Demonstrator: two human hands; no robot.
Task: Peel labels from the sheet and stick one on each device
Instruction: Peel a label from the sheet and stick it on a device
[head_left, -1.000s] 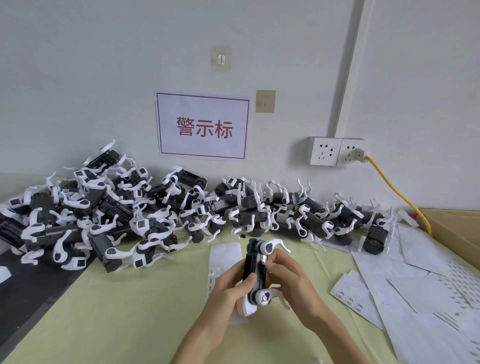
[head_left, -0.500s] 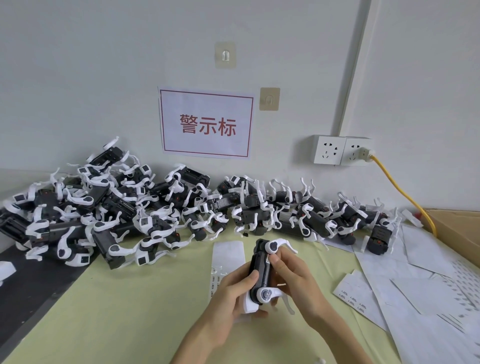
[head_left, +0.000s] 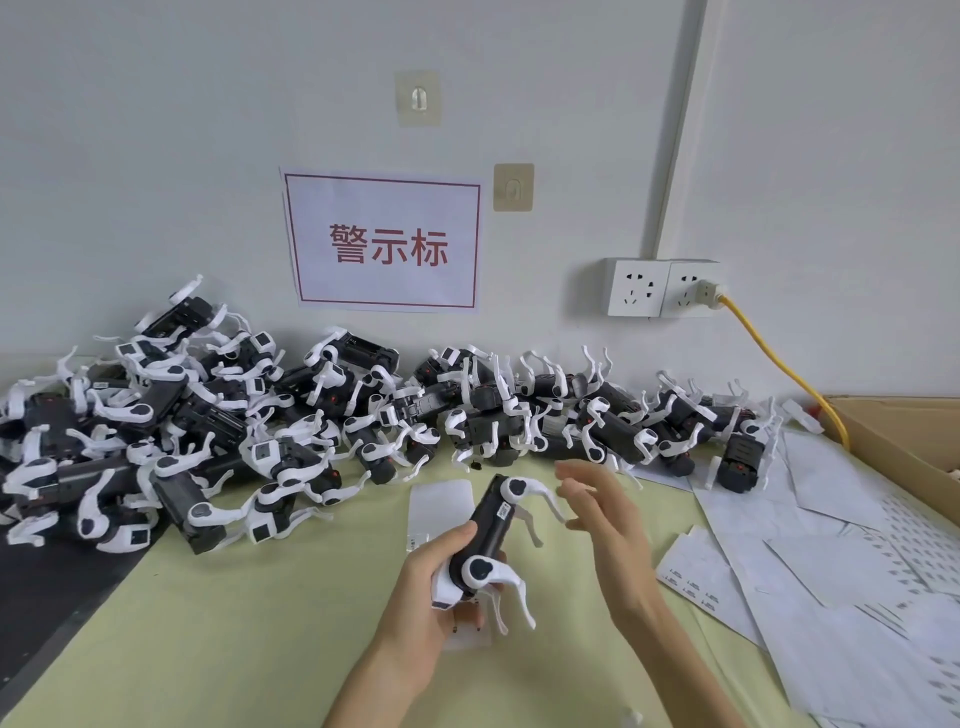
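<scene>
**Left hand holds one device up; right hand hovers free beside it**

The counter (head_left: 260, 623), covered in pale green, runs up to a white wall. Along the wall lies a long pile (head_left: 322, 415) of black-and-white devices, tallest at the left. Loose paper sheets (head_left: 831, 597) spread over the right side of the counter, some printed with small labels. A cardboard box (head_left: 898, 441) sits at the far right edge; what is in it cannot be seen. On the wall hang a red-framed sign (head_left: 384, 244) and a socket (head_left: 662, 287) with a yellow cable (head_left: 779, 364) plugged in.

The left hand (head_left: 431, 597) grips the lower end of one device (head_left: 488, 535), thumb across its black body. Its long axis tilts up and away, slightly to the right, with the white curved arms sticking out to the right. A white sheet (head_left: 441, 506) lies flat just behind it. The right hand (head_left: 608, 525) is just right of the device, fingers loosely spread, holding nothing.
</scene>
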